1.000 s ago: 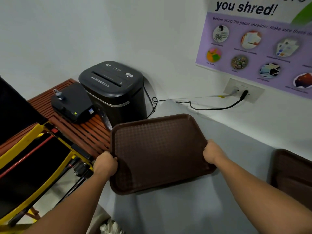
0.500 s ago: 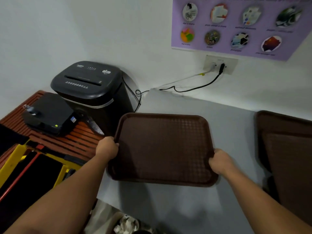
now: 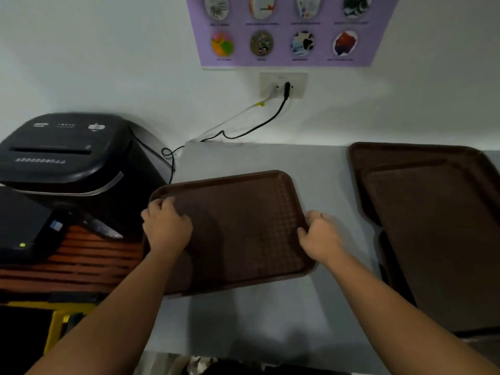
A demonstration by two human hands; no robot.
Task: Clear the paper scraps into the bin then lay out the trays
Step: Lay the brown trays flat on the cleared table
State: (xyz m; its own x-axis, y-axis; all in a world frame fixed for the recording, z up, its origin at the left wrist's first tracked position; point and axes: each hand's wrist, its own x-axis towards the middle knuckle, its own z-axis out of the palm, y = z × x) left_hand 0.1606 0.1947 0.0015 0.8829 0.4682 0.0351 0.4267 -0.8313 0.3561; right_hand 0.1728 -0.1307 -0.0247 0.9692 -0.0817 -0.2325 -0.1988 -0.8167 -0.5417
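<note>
Around tray [image 3: 243, 228] edges: left hand [image 3: 166, 226], right hand [image 3: 320, 236], curled.

Two arms show, one on each side. The left arm [image 3: 121, 307] is bare from the wrist to the edge of the picture. The right arm [image 3: 392, 307] is bare the same way. Each ends in a bare hand, the left hand [image 3: 166, 228] and the right hand [image 3: 320, 238]. Round knuckles show on both. The picture is blurry, so the nails are hard to see.
</note>
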